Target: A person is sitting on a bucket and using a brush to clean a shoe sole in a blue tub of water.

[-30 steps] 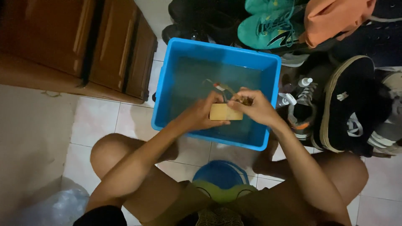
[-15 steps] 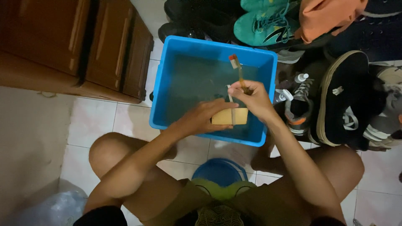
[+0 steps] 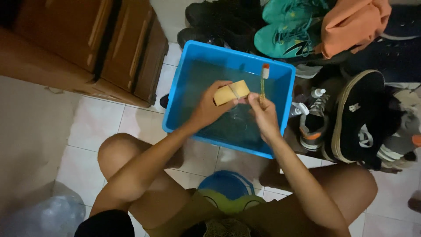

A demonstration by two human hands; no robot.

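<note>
The person squats on the tiled floor (image 3: pixel 101 131) over a blue tub (image 3: pixel 184 98) of water. The left hand (image 3: pixel 209 107) has its fingers wrapped around a yellow sponge (image 3: pixel 231 92), held above the water. The right hand (image 3: pixel 262 115) pinches a toothbrush (image 3: pixel 263 83) upright beside it. This looks like wetting or rinsing the tools. Shoes (image 3: pixel 287 37) lie beyond the tub.

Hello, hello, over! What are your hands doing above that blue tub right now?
Left hand grips tan block. Right hand holds toothbrush upright, bristle end up. Both over water-filled blue tub. Shoes crowd the tub's far and right sides.
</note>
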